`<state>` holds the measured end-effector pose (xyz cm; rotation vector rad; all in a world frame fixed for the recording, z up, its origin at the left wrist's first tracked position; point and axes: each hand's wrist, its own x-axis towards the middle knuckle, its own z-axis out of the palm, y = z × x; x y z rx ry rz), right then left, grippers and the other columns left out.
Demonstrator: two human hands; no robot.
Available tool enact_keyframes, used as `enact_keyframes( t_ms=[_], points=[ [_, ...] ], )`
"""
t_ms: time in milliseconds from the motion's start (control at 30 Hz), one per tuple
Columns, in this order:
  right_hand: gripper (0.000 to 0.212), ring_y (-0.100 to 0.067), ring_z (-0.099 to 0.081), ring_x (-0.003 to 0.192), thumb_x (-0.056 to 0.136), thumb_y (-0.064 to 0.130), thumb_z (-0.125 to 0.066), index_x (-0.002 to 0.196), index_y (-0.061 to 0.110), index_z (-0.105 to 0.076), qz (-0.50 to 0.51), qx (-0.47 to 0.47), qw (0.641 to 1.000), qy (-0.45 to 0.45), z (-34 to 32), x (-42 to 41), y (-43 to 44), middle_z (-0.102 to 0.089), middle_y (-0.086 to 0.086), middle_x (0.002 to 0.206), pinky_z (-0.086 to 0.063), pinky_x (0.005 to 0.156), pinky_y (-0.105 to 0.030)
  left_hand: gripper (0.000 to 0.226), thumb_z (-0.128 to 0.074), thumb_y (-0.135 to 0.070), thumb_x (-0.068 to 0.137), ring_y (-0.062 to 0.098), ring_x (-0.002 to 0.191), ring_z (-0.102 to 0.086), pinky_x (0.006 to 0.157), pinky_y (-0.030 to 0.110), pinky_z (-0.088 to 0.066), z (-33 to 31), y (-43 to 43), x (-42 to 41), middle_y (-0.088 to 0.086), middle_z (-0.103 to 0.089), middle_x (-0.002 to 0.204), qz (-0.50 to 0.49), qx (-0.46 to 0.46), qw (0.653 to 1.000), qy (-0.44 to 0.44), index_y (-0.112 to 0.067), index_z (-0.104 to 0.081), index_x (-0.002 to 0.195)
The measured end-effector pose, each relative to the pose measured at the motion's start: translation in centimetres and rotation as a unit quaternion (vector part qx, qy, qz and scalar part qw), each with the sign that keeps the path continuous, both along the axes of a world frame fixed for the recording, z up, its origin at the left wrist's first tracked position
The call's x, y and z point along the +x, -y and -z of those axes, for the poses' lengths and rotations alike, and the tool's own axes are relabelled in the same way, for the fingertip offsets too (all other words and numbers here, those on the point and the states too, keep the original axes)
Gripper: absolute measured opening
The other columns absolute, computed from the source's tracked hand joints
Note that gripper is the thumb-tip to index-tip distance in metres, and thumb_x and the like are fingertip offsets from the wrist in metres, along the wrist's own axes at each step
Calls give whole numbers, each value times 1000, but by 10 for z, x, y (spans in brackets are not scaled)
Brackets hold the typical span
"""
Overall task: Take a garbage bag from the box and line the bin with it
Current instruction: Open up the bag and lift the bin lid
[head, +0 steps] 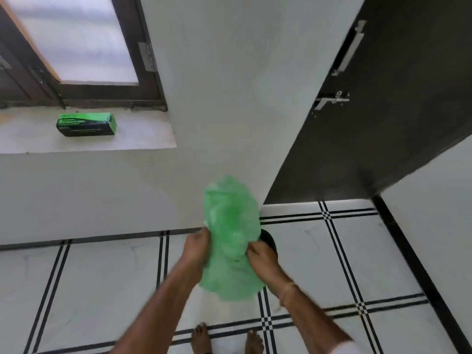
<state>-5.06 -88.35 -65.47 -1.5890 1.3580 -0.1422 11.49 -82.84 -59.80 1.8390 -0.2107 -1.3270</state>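
Above the mostly hidden dark bin (269, 242), the left hand (196, 247) and right hand (263, 261) each grip a side of the green bag (229, 238).

Thin, translucent crinkled plastic garbage bag (231, 241) — glossy tiled floor (383, 251), matt wall (229, 85), shiny metal door latch (332, 100).

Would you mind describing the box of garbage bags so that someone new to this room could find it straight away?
Look at the window on the left, with its dark frame and frosted glass. Below it runs a pale stone ledge. The box lies lengthwise on that ledge, a long carton with a bright green top and a black front, the only thing there.
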Motion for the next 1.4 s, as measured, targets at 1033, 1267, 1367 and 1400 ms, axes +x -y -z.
enact_keyframes(
  t_ms=[1033, 1267, 1367, 1400],
  points=[
    [49, -34, -71, 113, 105, 45, -50, 131, 6, -65, 362, 256, 791, 421, -14, -55, 18, -71, -20, 128, -61, 90, -46, 41, -55, -50, 101, 35, 105, -68, 96, 58, -49, 49, -25, 76, 16, -78, 98, -256, -39, 914, -313, -14, -72, 109],
    [24, -22, -73, 92, 108, 25, -48, 96, 14, -67, 312, 173, 844, 401, -14, -67, 34, -77, -6, 101, -62, 75, -35, 41, -48, -42, 106, 35, 106, -71, 85, 55, -57, 51, -5, 71, 18, -77, 112, -168, -80, 943, -275, -10, -68, 123],
    [30, -24, -74, 99, 106, 27, -52, 102, 8, -75, 218, 139, 915, 310, -7, -66, 42, -78, -11, 105, -60, 83, -33, 37, -45, -40, 108, 31, 93, -78, 81, 51, -61, 64, 7, 65, 13, -79, 110, -124, -89, 956, -249, -16, -67, 125],
    [30, -25, -75, 102, 106, 27, -55, 106, 7, -76, 177, 138, 935, 275, -4, -65, 43, -79, -12, 108, -59, 87, -33, 36, -45, -41, 108, 30, 87, -79, 77, 49, -62, 67, 10, 62, 12, -81, 103, -113, -85, 958, -248, -17, -68, 121]
  ],
)
